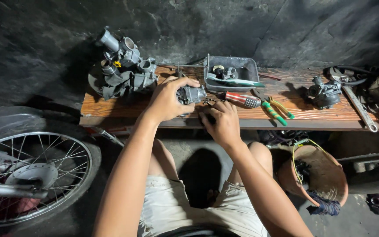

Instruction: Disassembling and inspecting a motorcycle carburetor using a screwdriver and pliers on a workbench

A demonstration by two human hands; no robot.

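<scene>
Where the left hand (166, 102) closes over it, a small grey carburetor (191, 94) sits near the front edge of the wooden bench (110, 107), roughly at the middle of its length; fingers curl over the top and left side, thumb under, so the grip is firm and the body shows only to the right of the knuckles. The right hand (223, 124) lies just beside it at the front edge, fingers bent down and pinched together on something small and dark; what it pinches is hidden behind the fingers. A few small dark parts (210, 102) lie on the boards between the two hands. Just right of the carburetor, a screwdriver with a red and grey handle (242, 99) lies flat, and beyond it pliers with green and yellow grips (274, 109), angled toward the front edge. Behind these, at the back edge, a grey metal tray (247, 70) holds loose bits. At the back left corner stands a cluster of larger carburetors (121, 66). Toward the right end, another carburetor body (324, 93), then a long steel wrench (360, 109). Below the bench: a spoked motorcycle wheel (36, 173) at left, a brown bowl-like basket (319, 175) at right, the person's knees in pale shorts (176, 206).
</scene>
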